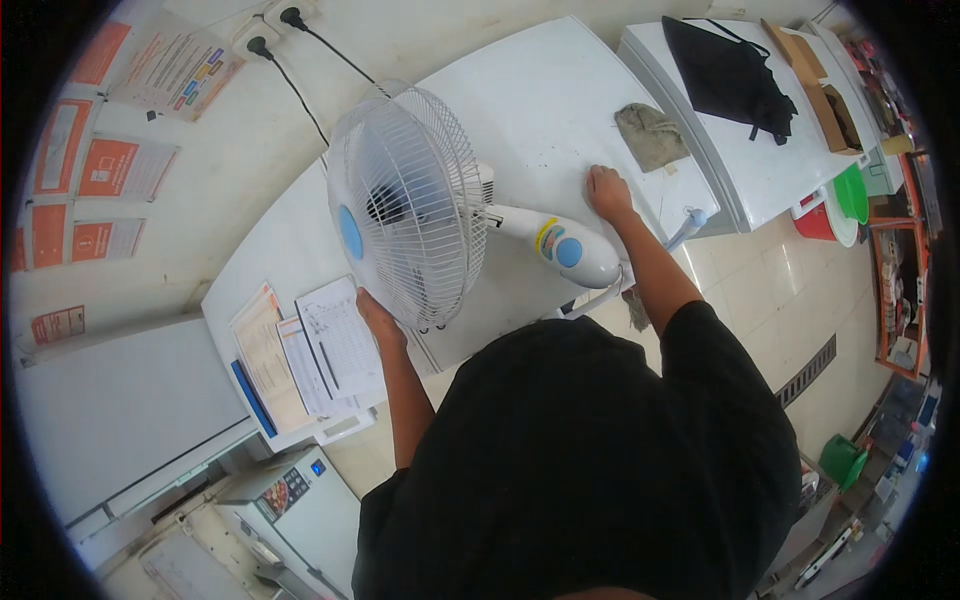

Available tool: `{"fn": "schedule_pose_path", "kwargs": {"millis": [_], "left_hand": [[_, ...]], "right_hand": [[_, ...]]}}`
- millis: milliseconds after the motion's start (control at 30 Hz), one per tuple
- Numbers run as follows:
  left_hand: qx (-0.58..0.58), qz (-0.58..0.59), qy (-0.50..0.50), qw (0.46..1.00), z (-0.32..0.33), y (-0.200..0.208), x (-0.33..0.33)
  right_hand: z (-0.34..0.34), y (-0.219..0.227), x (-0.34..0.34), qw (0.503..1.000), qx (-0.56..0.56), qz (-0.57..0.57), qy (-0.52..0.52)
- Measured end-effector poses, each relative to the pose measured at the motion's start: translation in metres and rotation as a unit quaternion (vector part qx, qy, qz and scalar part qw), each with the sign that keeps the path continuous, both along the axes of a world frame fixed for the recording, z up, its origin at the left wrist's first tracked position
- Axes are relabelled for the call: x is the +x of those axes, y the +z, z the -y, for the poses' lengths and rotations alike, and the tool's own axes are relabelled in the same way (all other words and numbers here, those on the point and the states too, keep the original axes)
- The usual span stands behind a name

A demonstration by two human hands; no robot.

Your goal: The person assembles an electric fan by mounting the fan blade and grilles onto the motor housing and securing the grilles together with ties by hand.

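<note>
Electric fan [438, 215] lies across the white tabletop [535, 120]; the left hand [378, 318] is at its wire guard [455, 150], the right hand [608, 194] rests near a grey-brown rag [648, 138]; I cannot tell either grip.

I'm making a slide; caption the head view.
Left hand at the fan's wire cage, right hand on the white top near a grey cloth.

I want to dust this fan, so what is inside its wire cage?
Inside the wire cage of the fan, pale bluish blades and a dark patch near the middle show through. Whatever lies directly behind the round blue badge is covered and cannot be seen.
</note>
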State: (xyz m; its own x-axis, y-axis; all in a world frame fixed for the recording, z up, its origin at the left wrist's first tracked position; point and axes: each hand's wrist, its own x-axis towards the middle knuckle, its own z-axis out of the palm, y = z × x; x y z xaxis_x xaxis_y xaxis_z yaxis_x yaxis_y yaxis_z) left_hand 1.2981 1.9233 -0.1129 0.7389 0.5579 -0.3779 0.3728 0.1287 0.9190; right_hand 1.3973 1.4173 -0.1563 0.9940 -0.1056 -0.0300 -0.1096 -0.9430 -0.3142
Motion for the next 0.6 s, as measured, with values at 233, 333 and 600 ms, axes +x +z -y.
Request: {"fn": "schedule_pose_path", "kwargs": {"millis": [233,333,600], "left_hand": [[0.028,0.054,-0.024,0.998,0.007,0.015,-0.010],[-0.003,0.050,0.022,0.998,0.012,0.022,-0.008],[0.301,0.185,0.115,0.929,0.054,0.105,-0.013]], "right_hand": [[0.001,0.007,-0.002,0.994,0.028,0.100,-0.032],[-0.002,0.013,-0.002,0.989,0.043,0.137,-0.034],[-0.017,0.073,-0.013,0.938,0.278,0.202,-0.036]]}}
